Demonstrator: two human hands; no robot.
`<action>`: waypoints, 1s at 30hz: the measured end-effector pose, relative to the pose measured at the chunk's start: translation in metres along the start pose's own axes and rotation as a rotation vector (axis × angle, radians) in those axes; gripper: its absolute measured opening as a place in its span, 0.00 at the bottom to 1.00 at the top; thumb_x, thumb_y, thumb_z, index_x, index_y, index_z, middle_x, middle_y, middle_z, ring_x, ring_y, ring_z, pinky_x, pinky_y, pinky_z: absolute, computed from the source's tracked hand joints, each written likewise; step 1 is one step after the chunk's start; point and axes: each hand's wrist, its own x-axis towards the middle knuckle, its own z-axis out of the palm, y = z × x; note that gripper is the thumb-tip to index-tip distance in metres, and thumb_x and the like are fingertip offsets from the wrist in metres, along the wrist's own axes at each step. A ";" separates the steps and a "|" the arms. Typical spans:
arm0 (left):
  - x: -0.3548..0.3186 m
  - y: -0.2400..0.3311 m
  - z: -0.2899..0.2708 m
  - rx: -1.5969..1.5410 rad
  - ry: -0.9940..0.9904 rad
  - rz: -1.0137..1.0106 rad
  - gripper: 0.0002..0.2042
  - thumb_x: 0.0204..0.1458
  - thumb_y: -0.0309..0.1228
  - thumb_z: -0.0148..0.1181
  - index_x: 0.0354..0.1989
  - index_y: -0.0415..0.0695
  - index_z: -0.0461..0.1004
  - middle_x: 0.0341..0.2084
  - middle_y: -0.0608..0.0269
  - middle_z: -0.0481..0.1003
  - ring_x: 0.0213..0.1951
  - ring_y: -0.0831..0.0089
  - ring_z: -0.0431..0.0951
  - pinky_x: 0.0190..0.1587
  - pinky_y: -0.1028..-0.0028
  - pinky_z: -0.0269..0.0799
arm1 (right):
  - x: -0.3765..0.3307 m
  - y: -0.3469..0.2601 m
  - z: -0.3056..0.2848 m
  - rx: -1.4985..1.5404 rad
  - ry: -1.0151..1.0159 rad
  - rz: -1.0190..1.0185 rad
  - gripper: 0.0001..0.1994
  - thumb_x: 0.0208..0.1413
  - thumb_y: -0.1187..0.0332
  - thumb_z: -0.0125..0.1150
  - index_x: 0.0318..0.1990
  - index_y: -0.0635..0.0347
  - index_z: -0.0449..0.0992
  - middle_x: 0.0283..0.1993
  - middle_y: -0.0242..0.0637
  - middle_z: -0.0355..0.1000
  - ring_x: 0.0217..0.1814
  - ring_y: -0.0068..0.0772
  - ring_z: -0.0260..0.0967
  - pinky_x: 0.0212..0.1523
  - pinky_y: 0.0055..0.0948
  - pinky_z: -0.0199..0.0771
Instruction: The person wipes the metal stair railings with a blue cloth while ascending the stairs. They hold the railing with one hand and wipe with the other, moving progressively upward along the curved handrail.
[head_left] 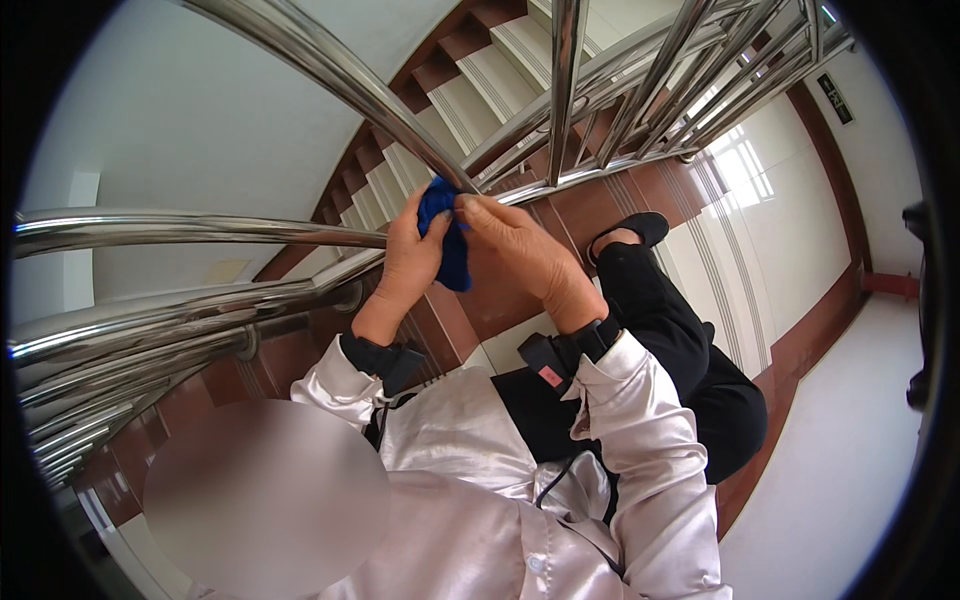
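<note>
At the steel handrail's (370, 110) corner, my left hand (412, 250) is gripping a bunched blue cloth (455, 262), fingers curled, while my right hand (530, 250) is pinching its edge, seemingly keeping it against the metal.

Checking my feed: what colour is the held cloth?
Cloth: deep blue, seen best in the head view.

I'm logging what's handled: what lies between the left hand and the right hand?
In the head view, a crumpled blue cloth lies between the left hand, which holds it, and the right hand.
</note>
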 end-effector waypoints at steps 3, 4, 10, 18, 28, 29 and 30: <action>-0.002 0.018 0.003 0.799 0.335 0.533 0.27 0.52 0.24 0.63 0.62 0.39 0.65 0.49 0.52 0.73 0.51 0.56 0.73 0.53 0.64 0.72 | 0.003 -0.012 -0.021 -0.111 0.081 -0.105 0.26 0.69 0.49 0.51 0.57 0.65 0.74 0.50 0.35 0.75 0.53 0.25 0.70 0.54 0.25 0.69; -0.001 0.019 0.002 0.914 0.310 0.548 0.27 0.50 0.24 0.62 0.61 0.39 0.65 0.48 0.52 0.72 0.50 0.55 0.73 0.54 0.62 0.70 | 0.000 -0.022 -0.025 -0.091 0.108 -0.106 0.26 0.69 0.49 0.51 0.58 0.65 0.73 0.53 0.37 0.75 0.57 0.27 0.70 0.57 0.26 0.69; 0.019 -0.042 0.008 1.360 -0.180 0.415 0.31 0.48 0.33 0.64 0.61 0.35 0.64 0.47 0.49 0.70 0.48 0.52 0.71 0.56 0.54 0.64 | -0.002 -0.024 -0.035 -0.011 0.185 -0.103 0.23 0.71 0.52 0.49 0.58 0.64 0.74 0.52 0.40 0.78 0.55 0.28 0.74 0.56 0.26 0.71; 0.054 -0.061 0.029 1.071 -0.274 0.110 0.26 0.58 0.40 0.57 0.64 0.44 0.65 0.49 0.50 0.76 0.51 0.51 0.77 0.52 0.55 0.70 | 0.003 -0.029 -0.047 0.056 0.255 -0.080 0.19 0.70 0.56 0.51 0.55 0.63 0.75 0.47 0.38 0.80 0.49 0.25 0.75 0.52 0.22 0.72; 0.125 -0.120 0.025 0.720 -0.454 0.077 0.14 0.61 0.37 0.49 0.48 0.44 0.77 0.44 0.45 0.79 0.47 0.49 0.78 0.47 0.63 0.72 | 0.008 -0.033 -0.054 0.138 0.290 -0.137 0.15 0.68 0.63 0.55 0.52 0.66 0.75 0.43 0.37 0.80 0.45 0.24 0.75 0.47 0.20 0.71; 0.127 -0.117 0.026 0.735 -0.466 0.081 0.14 0.61 0.37 0.49 0.48 0.44 0.77 0.44 0.45 0.79 0.47 0.49 0.78 0.47 0.62 0.72 | 0.009 -0.032 -0.055 0.132 0.295 -0.133 0.15 0.68 0.63 0.55 0.52 0.66 0.75 0.43 0.37 0.80 0.45 0.24 0.75 0.46 0.19 0.71; 0.127 -0.115 0.027 0.750 -0.478 0.084 0.15 0.61 0.37 0.49 0.48 0.44 0.77 0.44 0.45 0.79 0.47 0.48 0.78 0.47 0.62 0.72 | 0.010 -0.032 -0.055 0.126 0.298 -0.130 0.14 0.68 0.63 0.55 0.51 0.66 0.75 0.43 0.37 0.80 0.44 0.24 0.75 0.46 0.19 0.70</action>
